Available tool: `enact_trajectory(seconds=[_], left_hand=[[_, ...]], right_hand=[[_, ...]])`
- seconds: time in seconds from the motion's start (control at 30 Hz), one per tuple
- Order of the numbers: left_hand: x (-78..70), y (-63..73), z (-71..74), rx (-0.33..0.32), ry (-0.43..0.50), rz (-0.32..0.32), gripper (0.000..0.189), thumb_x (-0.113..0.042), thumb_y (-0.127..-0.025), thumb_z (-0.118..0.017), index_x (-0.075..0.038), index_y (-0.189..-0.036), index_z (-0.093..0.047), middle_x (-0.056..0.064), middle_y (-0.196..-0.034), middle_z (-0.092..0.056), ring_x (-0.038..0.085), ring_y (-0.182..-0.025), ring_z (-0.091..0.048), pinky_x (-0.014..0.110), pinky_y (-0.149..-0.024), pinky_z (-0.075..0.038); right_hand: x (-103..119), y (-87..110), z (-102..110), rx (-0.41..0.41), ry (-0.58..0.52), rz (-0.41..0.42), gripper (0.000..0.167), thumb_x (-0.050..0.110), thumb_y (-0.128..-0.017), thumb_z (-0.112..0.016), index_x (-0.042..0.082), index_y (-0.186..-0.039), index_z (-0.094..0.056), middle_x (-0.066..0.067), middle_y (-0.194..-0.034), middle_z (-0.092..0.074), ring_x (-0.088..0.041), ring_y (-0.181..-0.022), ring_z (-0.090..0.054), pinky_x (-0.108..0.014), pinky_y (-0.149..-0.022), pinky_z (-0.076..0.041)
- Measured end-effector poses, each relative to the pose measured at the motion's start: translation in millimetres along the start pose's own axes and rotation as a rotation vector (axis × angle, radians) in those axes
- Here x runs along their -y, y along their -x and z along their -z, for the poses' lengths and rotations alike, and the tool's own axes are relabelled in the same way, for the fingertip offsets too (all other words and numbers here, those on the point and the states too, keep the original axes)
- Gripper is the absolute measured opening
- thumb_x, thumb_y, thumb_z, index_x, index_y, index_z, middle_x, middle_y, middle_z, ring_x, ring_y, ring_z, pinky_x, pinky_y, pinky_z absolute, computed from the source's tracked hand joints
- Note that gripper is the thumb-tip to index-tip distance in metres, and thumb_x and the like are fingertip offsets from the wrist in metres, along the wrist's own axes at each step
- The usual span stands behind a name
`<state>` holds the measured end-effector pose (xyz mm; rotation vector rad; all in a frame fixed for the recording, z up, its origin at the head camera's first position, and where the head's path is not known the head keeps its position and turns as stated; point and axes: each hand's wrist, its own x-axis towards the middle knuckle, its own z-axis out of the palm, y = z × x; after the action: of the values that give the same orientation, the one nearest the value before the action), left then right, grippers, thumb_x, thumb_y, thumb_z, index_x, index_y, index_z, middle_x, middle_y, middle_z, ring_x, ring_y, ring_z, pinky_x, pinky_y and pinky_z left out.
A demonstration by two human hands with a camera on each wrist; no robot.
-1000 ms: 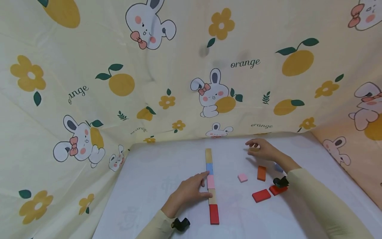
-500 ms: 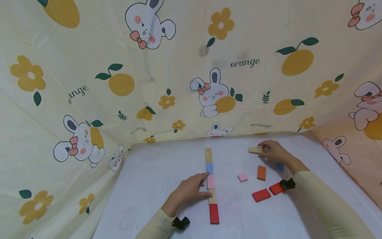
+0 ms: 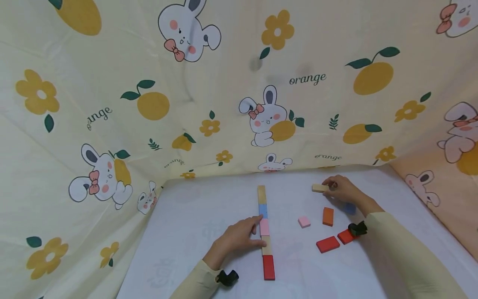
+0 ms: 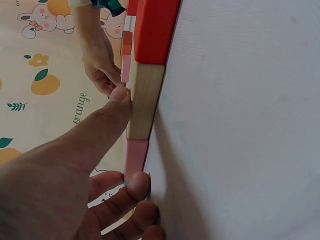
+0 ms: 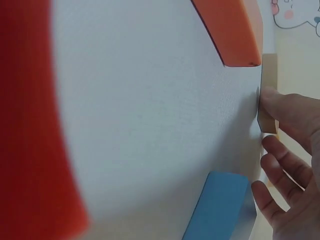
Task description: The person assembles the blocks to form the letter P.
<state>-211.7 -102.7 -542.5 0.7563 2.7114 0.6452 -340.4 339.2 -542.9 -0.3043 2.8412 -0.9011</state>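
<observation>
A straight row of flat blocks runs away from the person: a red block (image 3: 269, 267) nearest, then a plain wooden block (image 4: 145, 100), a pink block (image 3: 264, 227), a blue block (image 3: 263, 210) and a second wooden block (image 3: 261, 194) at the far end. Against the row's left side rests the left hand (image 3: 239, 238), thumb on the nearer wooden block and forefinger by the pink-blue joint. Farther back, the right hand (image 3: 342, 189) pinches the right end of a separate wooden block (image 3: 318, 188); its thumb shows on the block in the right wrist view, other fingers spread.
Loose on the white table (image 3: 186, 232) lie a small pink block (image 3: 304, 222), an orange block (image 3: 328, 216), two red blocks, one (image 3: 328, 244) whole in view, and a blue block (image 5: 217, 207) below the right hand. A patterned cloth (image 3: 224, 83) hangs behind.
The right hand has shifted right from over the separate wooden block to its right end and now pinches it there. The left hand stays in place on the row.
</observation>
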Motion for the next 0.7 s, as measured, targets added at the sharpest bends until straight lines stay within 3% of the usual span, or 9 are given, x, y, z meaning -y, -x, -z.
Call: enact_trajectory(seconds=[0.3, 0.5, 0.7], left_hand=[[0.2, -1.2, 1.9, 0.022, 0.027, 0.003, 0.093, -0.055, -0.089, -0.086, -0.017, -0.164, -0.046, -0.006, -0.096, -0.056, 0.003, -0.084, -0.048, 0.023, -0.067, -0.041], [-1.0, -0.6, 2.2, 0.021, 0.029, 0.007, 0.094, -0.054, -0.088, -0.086, -0.017, -0.164, -0.046, -0.007, -0.095, -0.055, 0.003, -0.082, -0.048, 0.023, -0.066, -0.041], [0.2, -1.5, 1.6, 0.022, 0.029, 0.02, 0.094, -0.056, -0.088, -0.086, -0.018, -0.164, -0.045, -0.008, -0.096, -0.056, 0.003, -0.082, -0.048, 0.024, -0.066, -0.041]], right_hand=[[8.5, -5.8, -3.2, 0.033, -0.037, -0.011, 0.041, 0.021, -0.099, -0.079, -0.001, -0.132, -0.069, -0.026, -0.129, -0.064, -0.04, -0.114, -0.056, -0.063, -0.105, -0.046], [24.3, -11.0, -9.7, 0.044, -0.06, -0.024, 0.04, 0.021, -0.1, -0.078, 0.002, -0.133, -0.069, -0.019, -0.121, -0.063, -0.035, -0.109, -0.055, -0.055, -0.101, -0.05], [37.4, -22.3, -19.5, 0.027, -0.066, 0.043, 0.035, 0.016, -0.098, -0.079, 0.002, -0.129, -0.071, -0.016, -0.118, -0.065, -0.033, -0.107, -0.056, -0.049, -0.097, -0.049]])
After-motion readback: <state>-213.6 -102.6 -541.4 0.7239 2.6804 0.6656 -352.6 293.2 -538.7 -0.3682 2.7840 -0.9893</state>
